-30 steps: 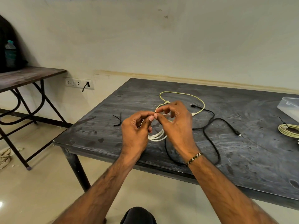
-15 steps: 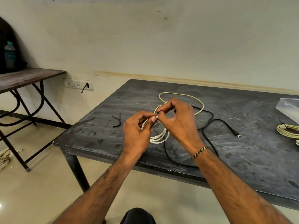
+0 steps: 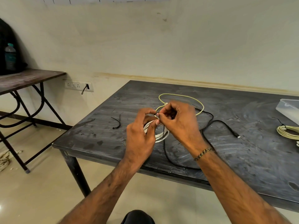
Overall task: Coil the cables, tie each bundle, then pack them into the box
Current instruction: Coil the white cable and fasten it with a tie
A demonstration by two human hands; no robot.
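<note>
The white cable (image 3: 161, 135) is wound in a small ring. Both hands, left (image 3: 140, 136) and right (image 3: 179, 122), pinch a thin black tie (image 3: 163, 131) on it.

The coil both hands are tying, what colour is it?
White coil, head view, with a thin black tie.

Table (image 3: 242, 159) stood center-right, side table (image 3: 29, 78) far left with a bottle (image 3: 10, 57) on it. Hands (image 3: 140, 136) (image 3: 181, 123) held the coiled cable (image 3: 160, 135) above the table's near-left part. Spare tie (image 3: 117, 122) lay left of them, loose cable (image 3: 218, 125) right, tied bundle (image 3: 288, 131) and box (image 3: 289, 109) at far right edge.
</note>
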